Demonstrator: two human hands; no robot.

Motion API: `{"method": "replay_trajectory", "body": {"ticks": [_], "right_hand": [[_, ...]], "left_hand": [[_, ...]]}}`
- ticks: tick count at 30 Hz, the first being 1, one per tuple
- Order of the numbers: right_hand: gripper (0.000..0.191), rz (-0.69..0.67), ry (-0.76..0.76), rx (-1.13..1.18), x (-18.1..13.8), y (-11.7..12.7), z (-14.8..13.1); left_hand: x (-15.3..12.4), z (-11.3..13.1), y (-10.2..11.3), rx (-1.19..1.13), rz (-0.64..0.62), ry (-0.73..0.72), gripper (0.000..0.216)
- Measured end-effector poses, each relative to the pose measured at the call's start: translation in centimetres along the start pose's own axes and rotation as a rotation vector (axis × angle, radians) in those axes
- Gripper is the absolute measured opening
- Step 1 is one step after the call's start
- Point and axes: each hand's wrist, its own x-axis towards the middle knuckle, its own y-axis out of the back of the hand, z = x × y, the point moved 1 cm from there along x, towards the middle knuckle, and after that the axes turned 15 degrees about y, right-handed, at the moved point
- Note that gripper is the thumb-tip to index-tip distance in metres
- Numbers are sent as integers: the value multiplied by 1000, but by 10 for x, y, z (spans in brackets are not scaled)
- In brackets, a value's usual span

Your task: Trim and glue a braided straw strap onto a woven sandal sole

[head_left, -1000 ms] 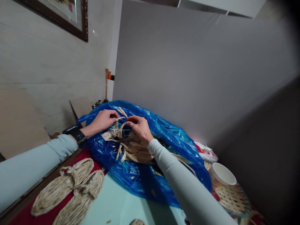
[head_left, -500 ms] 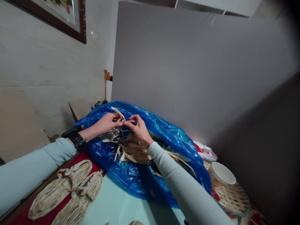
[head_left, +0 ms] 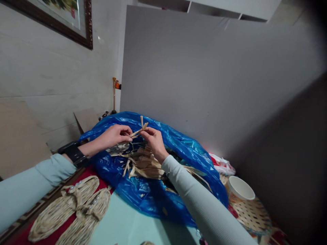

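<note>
My left hand [head_left: 114, 135] and my right hand [head_left: 153, 141] meet above a blue plastic bag [head_left: 153, 194], each pinching the same thin straw strip [head_left: 140, 129], whose split end sticks up between the fingertips. Under the hands lies a loose bundle of dried straw [head_left: 143, 165] spread on the bag. A black watch [head_left: 73, 153] sits on my left wrist. Both sleeves are pale.
A pair of woven straw sandals [head_left: 68, 211] lies on a red cloth at the lower left. A white cup [head_left: 240, 189] stands on a woven tray [head_left: 252, 214] at the right. A grey wall rises close behind the bag. A framed picture [head_left: 76, 23] hangs upper left.
Both hands have lifted slightly off the straw bundle. The strip's end now points upward between the fingertips instead of lying toward the left hand.
</note>
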Motion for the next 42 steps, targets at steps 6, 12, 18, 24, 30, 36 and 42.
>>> {"method": "replay_trajectory", "body": {"ticks": [6, 12, 18, 24, 30, 36, 42], "right_hand": [[30, 65, -44, 203, -5, 1, -12], [26, 95, -106, 357, -11, 15, -33], [14, -32, -243, 513, -36, 34, -54], [27, -156, -308, 630, -74, 43, -79], [43, -281, -270, 596, -97, 51, -99], [44, -316, -309, 498, -108, 57, -121], [42, -262, -269, 362, -111, 67, -121]], "left_hand": [[-6, 2, 9, -68, -41, -11, 34], [-9, 1, 20, -203, -12, -2, 32], [-12, 0, 24, -380, 11, 39, 32], [-24, -2, 22, -526, -63, 71, 35], [-33, -3, 18, -563, -140, 83, 36], [-23, -5, 14, -507, -120, 95, 35], [-5, -9, -2, -284, -150, 90, 35]]}}
